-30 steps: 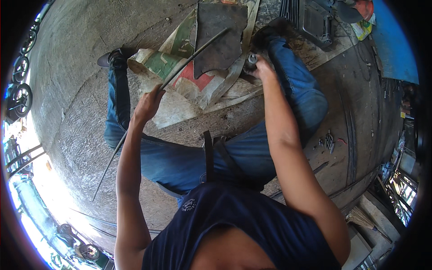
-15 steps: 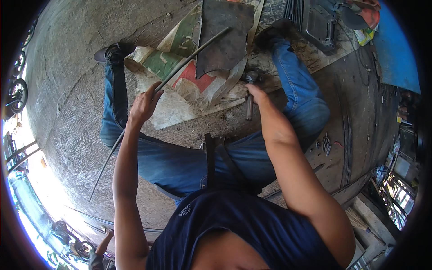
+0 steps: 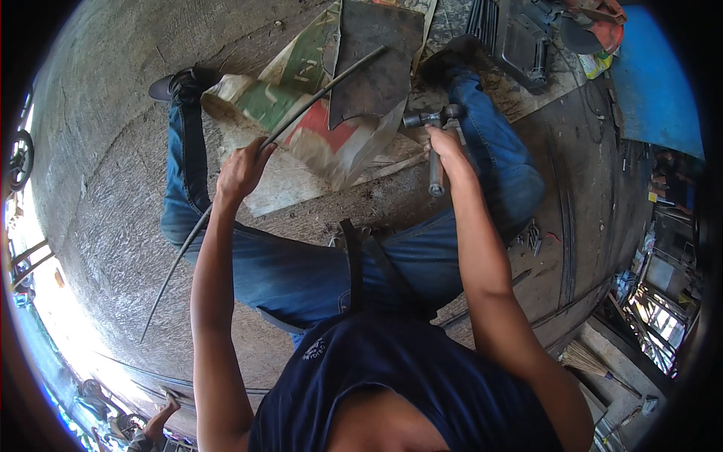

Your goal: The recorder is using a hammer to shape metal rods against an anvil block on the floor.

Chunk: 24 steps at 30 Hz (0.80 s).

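Observation:
My left hand (image 3: 242, 172) is closed round a long dark metal rod (image 3: 324, 91), which slants from the lower left up to the right. The rod's far end lies over a dark, rough-edged metal plate (image 3: 380, 68). Beneath the plate is a crumpled, dirty sheet (image 3: 263, 105) in green, red and off-white, its near fold blurred. By my right knee, my right hand (image 3: 447, 145) grips a ball-peen hammer (image 3: 436, 177) high on its handle, close to the head. The handle's butt points back towards me.
An open dark tool case (image 3: 522, 49) stands beyond my right foot, beside a red-and-dark object (image 3: 595, 30) and a blue panel (image 3: 655, 83). Small metal pieces (image 3: 534, 237) lie right of my knee. A broom (image 3: 591, 360) lies lower right. Another person's limb (image 3: 160, 418) shows lower left.
My right hand has lifted the hammer and shifted it slightly right, turning its head into view. The sheet's near fold has moved. My left hand keeps its hold on the rod.

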Each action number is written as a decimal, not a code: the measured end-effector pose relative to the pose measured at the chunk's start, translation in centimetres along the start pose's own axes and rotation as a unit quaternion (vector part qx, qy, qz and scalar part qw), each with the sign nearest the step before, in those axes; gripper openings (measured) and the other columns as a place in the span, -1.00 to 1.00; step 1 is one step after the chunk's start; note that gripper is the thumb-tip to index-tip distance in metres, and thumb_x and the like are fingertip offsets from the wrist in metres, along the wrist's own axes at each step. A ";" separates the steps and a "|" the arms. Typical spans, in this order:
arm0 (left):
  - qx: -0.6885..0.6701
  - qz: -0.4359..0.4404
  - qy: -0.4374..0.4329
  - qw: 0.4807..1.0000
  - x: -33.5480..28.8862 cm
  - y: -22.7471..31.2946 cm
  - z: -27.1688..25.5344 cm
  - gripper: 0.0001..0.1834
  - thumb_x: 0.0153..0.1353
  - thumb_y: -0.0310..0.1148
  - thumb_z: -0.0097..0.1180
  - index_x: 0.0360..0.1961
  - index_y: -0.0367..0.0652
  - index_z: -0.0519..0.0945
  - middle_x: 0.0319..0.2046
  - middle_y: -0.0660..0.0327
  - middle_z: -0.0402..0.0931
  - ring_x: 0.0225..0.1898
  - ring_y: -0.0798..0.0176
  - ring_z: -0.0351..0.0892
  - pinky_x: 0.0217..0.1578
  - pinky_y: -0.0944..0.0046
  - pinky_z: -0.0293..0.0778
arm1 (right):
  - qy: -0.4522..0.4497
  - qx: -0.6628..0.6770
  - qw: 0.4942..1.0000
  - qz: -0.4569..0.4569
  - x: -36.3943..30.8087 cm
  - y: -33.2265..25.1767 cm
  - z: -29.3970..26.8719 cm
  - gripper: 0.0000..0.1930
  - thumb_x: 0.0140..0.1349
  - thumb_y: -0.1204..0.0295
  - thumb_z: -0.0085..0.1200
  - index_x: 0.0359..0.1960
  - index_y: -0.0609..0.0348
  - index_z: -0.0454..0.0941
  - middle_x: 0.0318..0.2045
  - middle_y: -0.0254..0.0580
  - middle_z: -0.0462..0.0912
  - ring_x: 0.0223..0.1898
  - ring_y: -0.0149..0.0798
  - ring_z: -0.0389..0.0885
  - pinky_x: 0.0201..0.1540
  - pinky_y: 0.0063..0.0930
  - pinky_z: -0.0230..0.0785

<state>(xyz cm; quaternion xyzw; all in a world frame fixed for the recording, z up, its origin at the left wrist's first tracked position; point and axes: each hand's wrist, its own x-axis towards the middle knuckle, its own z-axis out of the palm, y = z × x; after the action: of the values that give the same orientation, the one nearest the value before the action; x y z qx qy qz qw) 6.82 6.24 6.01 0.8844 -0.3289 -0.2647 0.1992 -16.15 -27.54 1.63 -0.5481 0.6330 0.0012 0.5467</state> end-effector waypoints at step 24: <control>0.117 0.050 0.178 0.976 -0.4 -0.2 2.4 -0.65 0.29 -0.02 0.08 -0.14 -0.03 0.64 -0.36 0.04 0.66 -0.39 -0.14 0.64 -0.40 -0.03 0.53 | 0.016 -0.072 0.959 -0.275 -5.1 -6.2 4.5 -0.66 0.24 0.20 0.20 -0.43 0.28 0.51 -0.61 -0.08 0.59 -0.55 -0.12 0.62 -0.41 -0.20 0.43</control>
<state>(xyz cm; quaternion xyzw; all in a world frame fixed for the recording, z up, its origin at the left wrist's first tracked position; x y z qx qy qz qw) 5.23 6.21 4.20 0.9170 -0.3607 -0.0522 0.1623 -9.76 -23.76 7.06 -0.7390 0.4649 -0.1119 0.4746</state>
